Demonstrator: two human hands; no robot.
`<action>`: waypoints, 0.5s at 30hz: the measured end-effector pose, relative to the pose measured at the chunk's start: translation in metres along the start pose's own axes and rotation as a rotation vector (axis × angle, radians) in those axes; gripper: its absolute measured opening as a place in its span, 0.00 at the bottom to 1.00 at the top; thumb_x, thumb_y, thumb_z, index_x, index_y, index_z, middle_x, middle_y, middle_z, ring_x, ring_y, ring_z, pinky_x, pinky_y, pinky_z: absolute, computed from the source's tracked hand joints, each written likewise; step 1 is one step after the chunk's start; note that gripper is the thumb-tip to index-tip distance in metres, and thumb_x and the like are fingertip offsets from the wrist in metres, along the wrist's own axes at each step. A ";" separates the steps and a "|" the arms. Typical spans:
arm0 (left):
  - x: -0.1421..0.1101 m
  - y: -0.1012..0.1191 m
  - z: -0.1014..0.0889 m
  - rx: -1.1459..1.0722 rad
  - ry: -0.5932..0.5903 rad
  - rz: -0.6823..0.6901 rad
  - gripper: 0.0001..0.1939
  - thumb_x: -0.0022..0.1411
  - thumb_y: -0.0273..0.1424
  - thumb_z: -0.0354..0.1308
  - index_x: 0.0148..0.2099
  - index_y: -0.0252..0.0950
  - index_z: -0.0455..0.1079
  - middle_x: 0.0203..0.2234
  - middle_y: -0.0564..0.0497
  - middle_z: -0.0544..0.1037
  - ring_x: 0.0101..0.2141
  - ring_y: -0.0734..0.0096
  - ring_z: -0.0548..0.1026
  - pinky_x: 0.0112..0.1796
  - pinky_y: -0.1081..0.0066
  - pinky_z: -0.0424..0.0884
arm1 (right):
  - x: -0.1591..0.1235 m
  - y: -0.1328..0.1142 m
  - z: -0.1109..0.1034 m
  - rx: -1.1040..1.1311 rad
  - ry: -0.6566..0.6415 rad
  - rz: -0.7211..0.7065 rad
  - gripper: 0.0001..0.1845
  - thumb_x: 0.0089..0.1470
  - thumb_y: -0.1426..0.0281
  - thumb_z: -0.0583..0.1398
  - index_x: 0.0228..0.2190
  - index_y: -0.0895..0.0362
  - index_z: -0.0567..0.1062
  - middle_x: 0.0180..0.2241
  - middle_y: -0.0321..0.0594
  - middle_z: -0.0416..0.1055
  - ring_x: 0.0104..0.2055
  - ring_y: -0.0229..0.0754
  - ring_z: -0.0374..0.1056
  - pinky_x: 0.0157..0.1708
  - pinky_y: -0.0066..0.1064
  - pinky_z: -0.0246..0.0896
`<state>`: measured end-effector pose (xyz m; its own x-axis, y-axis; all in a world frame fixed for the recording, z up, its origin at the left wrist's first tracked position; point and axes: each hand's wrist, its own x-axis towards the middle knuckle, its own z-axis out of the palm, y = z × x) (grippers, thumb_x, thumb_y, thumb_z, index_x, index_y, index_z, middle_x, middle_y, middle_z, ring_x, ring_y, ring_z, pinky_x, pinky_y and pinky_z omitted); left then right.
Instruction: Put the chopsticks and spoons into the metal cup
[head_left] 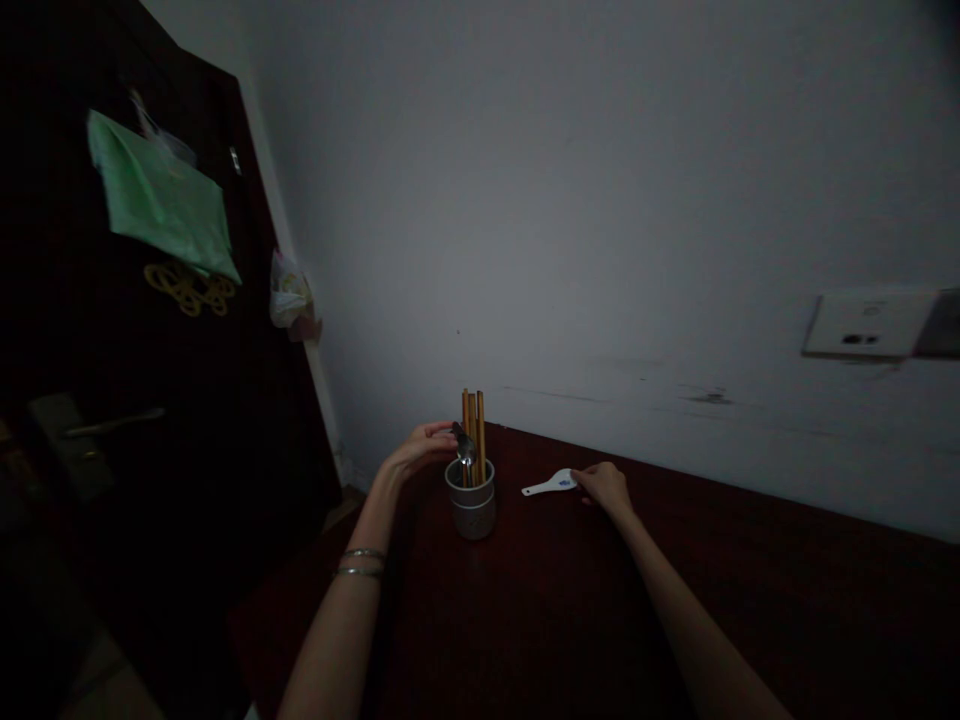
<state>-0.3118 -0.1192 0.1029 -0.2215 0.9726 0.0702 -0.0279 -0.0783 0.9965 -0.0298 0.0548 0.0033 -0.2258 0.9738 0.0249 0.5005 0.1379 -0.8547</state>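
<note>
A grey cup (474,512) stands upright on the dark red table, holding several wooden chopsticks (481,435) and a metal spoon (466,452) with its bowl upward. My left hand (417,452) reaches in from the left above the rim. Its fingers are stretched out, with the tips at the metal spoon; whether they press on it is hard to see. To the right of the cup, a white soup spoon (551,484) with a blue mark points its handle toward the cup. My right hand (606,487) pinches it at the bowl end, low over the table.
Behind the table (525,610) rises a pale wall (570,220) with a white socket plate (866,322) at right. On the left is a dark door (247,420) with a handle (112,423), a hanging green cloth (165,205) and a plastic bag (289,295) by its edge.
</note>
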 end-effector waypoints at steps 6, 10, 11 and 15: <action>-0.005 0.005 0.000 0.046 0.006 -0.008 0.28 0.43 0.26 0.65 0.49 0.30 0.64 0.34 0.42 0.75 0.33 0.67 0.74 0.39 0.66 0.69 | 0.000 -0.004 -0.015 -0.101 0.012 -0.016 0.17 0.45 0.59 0.56 0.22 0.60 0.75 0.22 0.45 0.74 0.21 0.40 0.70 0.20 0.25 0.62; -0.012 0.019 -0.006 0.183 0.047 -0.009 0.29 0.44 0.29 0.65 0.49 0.30 0.63 0.36 0.39 0.75 0.34 0.65 0.74 0.35 0.67 0.70 | -0.005 -0.030 -0.030 -0.239 0.161 -0.165 0.15 0.45 0.63 0.56 0.28 0.60 0.77 0.28 0.48 0.75 0.33 0.47 0.72 0.30 0.30 0.63; -0.013 0.023 -0.007 0.230 0.074 0.000 0.28 0.43 0.30 0.65 0.48 0.30 0.64 0.36 0.39 0.75 0.33 0.65 0.74 0.33 0.69 0.70 | -0.009 -0.041 -0.032 -0.227 0.163 -0.220 0.14 0.46 0.63 0.56 0.28 0.60 0.77 0.29 0.48 0.75 0.35 0.47 0.71 0.32 0.30 0.62; -0.016 0.038 -0.009 0.489 0.249 0.075 0.17 0.42 0.35 0.64 0.34 0.31 0.69 0.26 0.47 0.74 0.26 0.72 0.71 0.22 0.77 0.64 | -0.028 -0.088 -0.025 0.024 -0.039 -0.407 0.22 0.45 0.58 0.58 0.36 0.62 0.76 0.33 0.48 0.75 0.36 0.44 0.71 0.35 0.31 0.63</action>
<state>-0.3184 -0.1396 0.1391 -0.4313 0.8823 0.1884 0.4396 0.0231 0.8979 -0.0467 0.0198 0.0903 -0.4331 0.8331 0.3441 0.3441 0.5056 -0.7912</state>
